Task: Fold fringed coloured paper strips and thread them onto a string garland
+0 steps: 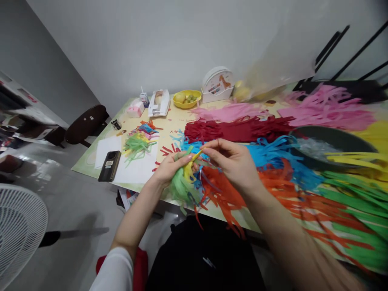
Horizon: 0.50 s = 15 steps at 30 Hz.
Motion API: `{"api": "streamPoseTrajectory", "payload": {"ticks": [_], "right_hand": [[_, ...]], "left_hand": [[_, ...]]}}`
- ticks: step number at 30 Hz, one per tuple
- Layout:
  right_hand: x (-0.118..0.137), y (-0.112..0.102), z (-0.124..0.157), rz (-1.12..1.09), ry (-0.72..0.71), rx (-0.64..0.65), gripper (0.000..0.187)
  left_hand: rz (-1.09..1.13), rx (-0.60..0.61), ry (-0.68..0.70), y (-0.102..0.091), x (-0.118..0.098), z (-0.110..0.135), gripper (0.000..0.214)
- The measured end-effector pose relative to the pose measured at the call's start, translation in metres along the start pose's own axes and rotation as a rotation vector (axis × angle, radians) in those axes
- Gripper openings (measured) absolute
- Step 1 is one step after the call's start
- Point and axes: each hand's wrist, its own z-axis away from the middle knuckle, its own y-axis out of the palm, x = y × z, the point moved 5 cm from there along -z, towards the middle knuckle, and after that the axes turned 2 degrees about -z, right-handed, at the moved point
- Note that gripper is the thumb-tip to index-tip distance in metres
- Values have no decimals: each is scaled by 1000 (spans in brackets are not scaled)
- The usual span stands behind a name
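Observation:
My left hand [169, 167] is closed round a bunch of paper strips [183, 186], mostly green with some yellow, hanging down over the table's near edge. My right hand [235, 161] pinches a yellow strip [196, 155] at the top of that bunch, fingertips touching those of the left hand. Beneath both hands lie piles of orange strips [224, 194] and blue strips [273, 155] on the table [91, 159].
Red [239, 129], pink [327, 109], green [357, 210] and yellow [376, 139] strip piles cover the table's right. A dark bowl [330, 139], a phone [109, 165] on white paper, a small finished bunch [138, 145], a yellow fruit bowl [186, 98] and a fan [18, 230] at lower left.

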Motion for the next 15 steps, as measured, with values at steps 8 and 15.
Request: {"api": "streamPoseTrajectory", "payload": {"ticks": [8,15], "right_hand": [[9,-2,24,487,-115,18,32],[1,7,31,534,-74,88,33]], "left_hand": [[-292,-399,324,-13,-13,4,32],[-516,-412,434,-3,-21,10,23]]}}
